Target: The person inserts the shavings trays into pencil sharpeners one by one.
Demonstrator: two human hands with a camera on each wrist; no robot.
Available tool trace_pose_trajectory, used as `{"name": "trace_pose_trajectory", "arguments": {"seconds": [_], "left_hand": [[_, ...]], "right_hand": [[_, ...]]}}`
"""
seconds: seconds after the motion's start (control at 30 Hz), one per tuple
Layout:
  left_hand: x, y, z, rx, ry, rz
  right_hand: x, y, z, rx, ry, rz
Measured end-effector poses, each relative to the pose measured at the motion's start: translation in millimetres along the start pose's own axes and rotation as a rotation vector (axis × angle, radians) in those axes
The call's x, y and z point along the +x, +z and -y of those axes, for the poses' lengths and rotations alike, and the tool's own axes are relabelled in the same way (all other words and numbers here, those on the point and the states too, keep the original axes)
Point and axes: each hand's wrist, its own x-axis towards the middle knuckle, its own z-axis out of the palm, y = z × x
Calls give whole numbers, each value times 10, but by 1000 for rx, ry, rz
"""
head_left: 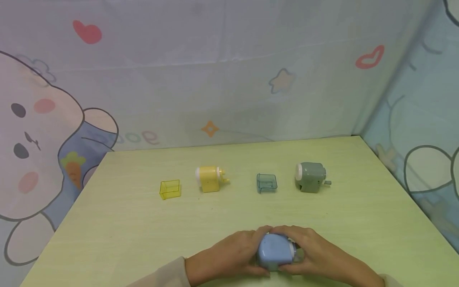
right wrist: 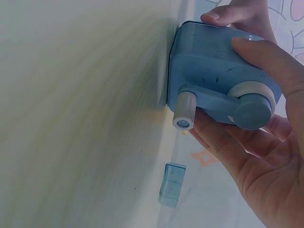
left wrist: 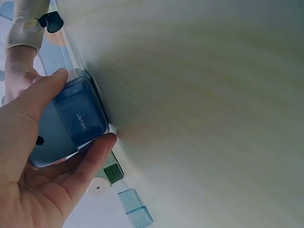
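Note:
Near the front of the table, both hands hold a blue crank pencil sharpener (head_left: 275, 249). My left hand (head_left: 233, 252) grips its pencil-hole side, thumb and fingers around the body. In the left wrist view, the dark see-through shavings drawer (left wrist: 83, 114) sits in that face. From the opposite side my right hand (head_left: 317, 253) grips the body, thumb on one side and fingers on the other. The crank handle (right wrist: 184, 111) shows in the right wrist view, free of the fingers. The sharpener's base is close to the tabletop.
Farther back stand a yellow sharpener (head_left: 209, 178) and a grey-green sharpener (head_left: 311, 177). To the left of each lies a loose drawer: a clear yellow drawer (head_left: 170, 189) and a clear teal drawer (head_left: 267, 182). A printed curtain (head_left: 229, 79) hangs behind the pale table (head_left: 143, 227).

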Motion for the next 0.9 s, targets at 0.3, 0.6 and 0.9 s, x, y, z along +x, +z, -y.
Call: {"name": "trace_pose_trajectory", "arguments": {"seconds": [0.3, 0.6, 0.9], "left_hand": [[10, 51, 2, 45, 2, -30], [10, 43, -9, 44, -10, -23], [23, 51, -9, 29, -20, -39]], "right_hand": [[3, 17, -7, 13, -36, -5], [-3, 24, -11, 18, -40, -6], [0, -10, 10, 35, -3, 25]]}}
